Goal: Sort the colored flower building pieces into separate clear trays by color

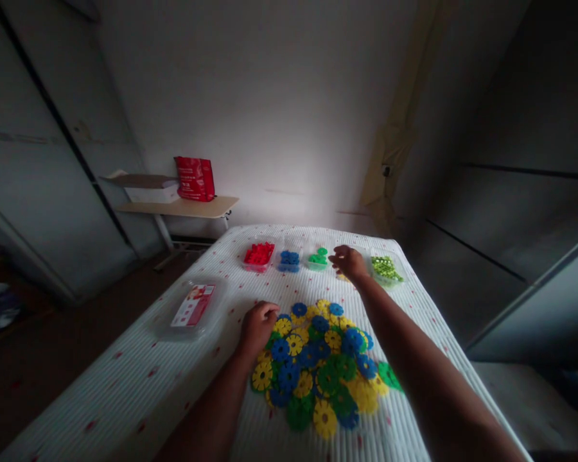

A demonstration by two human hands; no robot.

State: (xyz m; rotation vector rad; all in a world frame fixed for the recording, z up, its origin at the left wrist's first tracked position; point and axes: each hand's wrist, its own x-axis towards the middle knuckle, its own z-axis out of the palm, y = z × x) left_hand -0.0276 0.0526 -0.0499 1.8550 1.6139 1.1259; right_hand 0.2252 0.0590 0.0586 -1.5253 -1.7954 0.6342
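Note:
A heap of flat flower-shaped plastic discs point(320, 362) in blue, yellow and green lies on the white cloth-covered table point(125, 385). My left hand point(257, 324) rests curled at the heap's left edge, fingers closed; what it holds is hidden. My right hand point(347, 262) reaches far ahead, fingers bunched, over the row of small clear tubs, between the green tub point(318, 259) and the light-green tub point(386, 269). A tub under it is mostly hidden. Further left stand the red tub point(259, 255) and the blue tub point(289, 260).
A clear lidded box with a red label point(192, 307) lies on the table's left side. Beyond the table a low wooden shelf point(183, 206) carries a red bag point(195, 178) and a white box. Dark wardrobe doors flank both sides.

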